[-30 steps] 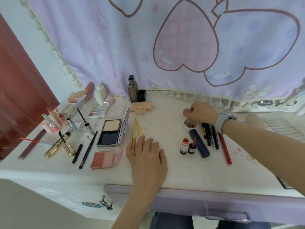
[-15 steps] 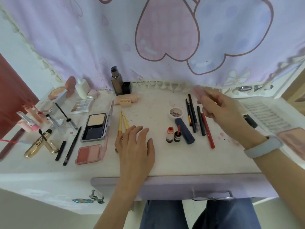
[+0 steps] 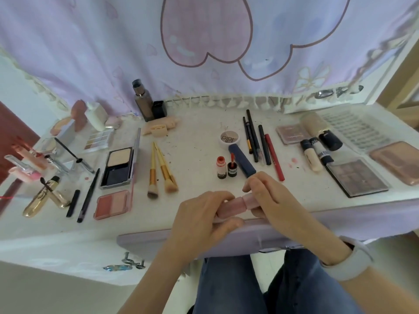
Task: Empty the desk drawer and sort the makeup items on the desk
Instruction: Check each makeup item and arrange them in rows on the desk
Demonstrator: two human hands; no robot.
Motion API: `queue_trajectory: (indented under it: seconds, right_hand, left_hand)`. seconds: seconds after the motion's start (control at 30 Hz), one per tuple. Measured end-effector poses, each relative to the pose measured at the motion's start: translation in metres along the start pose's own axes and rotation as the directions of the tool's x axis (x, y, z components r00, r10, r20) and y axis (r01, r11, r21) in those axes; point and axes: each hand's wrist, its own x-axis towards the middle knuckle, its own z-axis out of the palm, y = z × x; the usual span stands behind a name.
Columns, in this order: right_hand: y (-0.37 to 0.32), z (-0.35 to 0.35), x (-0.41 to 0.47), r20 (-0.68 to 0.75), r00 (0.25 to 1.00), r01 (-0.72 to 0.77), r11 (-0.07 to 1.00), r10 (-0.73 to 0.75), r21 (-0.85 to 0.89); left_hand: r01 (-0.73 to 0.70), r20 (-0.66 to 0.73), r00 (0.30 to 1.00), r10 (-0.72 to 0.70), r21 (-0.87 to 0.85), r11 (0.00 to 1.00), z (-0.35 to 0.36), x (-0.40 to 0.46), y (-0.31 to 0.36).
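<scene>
Both hands hold one small pink tube (image 3: 238,203) just above the desk's front edge. My left hand (image 3: 201,220) grips its left end and my right hand (image 3: 269,200) grips its right end, fingers curled round it. Behind them lie two gold-handled brushes (image 3: 162,172), two small red-capped bottles (image 3: 226,169), a navy tube (image 3: 241,160), a round white compact (image 3: 229,137) and a row of dark pencils with a red one (image 3: 260,143). The lilac drawer front (image 3: 145,242) sits below the desk edge.
On the left lie an open powder compact (image 3: 119,165), a blush palette (image 3: 112,203), gold mascara (image 3: 43,197) and lip glosses. On the right are eyeshadow palettes (image 3: 357,175), concealer tubes (image 3: 317,150) and a lash tray (image 3: 356,130). A tall bottle (image 3: 142,100) stands by the curtain.
My right hand came back from the far right with the pink tube. My left hand lifted off the desk and took the tube's other end. The camera tilted down.
</scene>
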Motion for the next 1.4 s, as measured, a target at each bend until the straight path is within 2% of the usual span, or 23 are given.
queue_trajectory:
  seconds: [0.2, 0.27, 0.37, 0.5, 0.6, 0.77, 0.9, 1.07, 1.13, 1.3, 1.4]
  right_hand:
    - [0.001, 0.014, 0.005, -0.079, 0.997, 0.023, 0.999, -0.020, 0.033]
    - [0.000, 0.013, 0.005, -0.091, 0.995, 0.037, 0.999, -0.036, 0.009]
    - [-0.003, 0.013, 0.005, -0.079, 0.986, 0.139, 0.987, -0.146, -0.085]
    - [-0.005, 0.008, 0.004, 0.027, 0.955, 0.297, 0.941, -0.296, -0.163]
    - [0.004, 0.000, 0.002, 0.087, 0.934, 0.358, 0.916, -0.348, -0.179]
    - [0.017, -0.009, 0.001, 0.133, 0.926, 0.370, 0.916, -0.352, -0.151]
    - [0.016, -0.012, 0.003, 0.104, 0.890, 0.455, 0.849, -0.444, -0.268]
    - [0.004, -0.013, 0.003, 0.032, 0.955, 0.289, 0.903, -0.295, -0.319]
    - [0.003, -0.013, 0.005, -0.005, 0.965, 0.251, 0.927, -0.263, -0.279]
    - [0.006, -0.018, 0.004, 0.121, 0.918, 0.397, 0.884, -0.378, -0.246]
    - [0.005, -0.016, 0.008, 0.125, 0.952, 0.305, 0.912, -0.281, -0.274]
  left_hand:
    - [0.101, -0.017, 0.995, -0.103, -0.081, 0.992, 0.006, -0.001, -0.002]
    - [0.166, -0.011, 0.985, -0.171, -0.171, 0.971, 0.008, 0.001, -0.001]
    - [0.306, 0.049, 0.948, -0.314, -0.405, 0.862, 0.006, 0.006, 0.000]
    - [0.355, 0.066, 0.923, -0.380, -0.528, 0.771, 0.002, 0.010, -0.001]
    - [0.362, 0.072, 0.922, -0.381, -0.510, 0.780, 0.001, 0.013, 0.002]
    - [0.383, 0.079, 0.917, -0.390, -0.445, 0.810, 0.003, 0.012, 0.004]
    - [0.425, 0.093, 0.895, -0.435, -0.467, 0.775, 0.001, 0.014, 0.005]
    - [0.408, 0.095, 0.906, -0.413, -0.460, 0.789, 0.002, 0.013, 0.006]
    - [0.414, 0.094, 0.903, -0.419, -0.450, 0.791, 0.003, 0.013, 0.005]
    - [0.441, 0.092, 0.886, -0.455, -0.476, 0.761, 0.001, 0.015, 0.007]
    - [0.432, 0.094, 0.891, -0.444, -0.476, 0.766, 0.001, 0.015, 0.008]
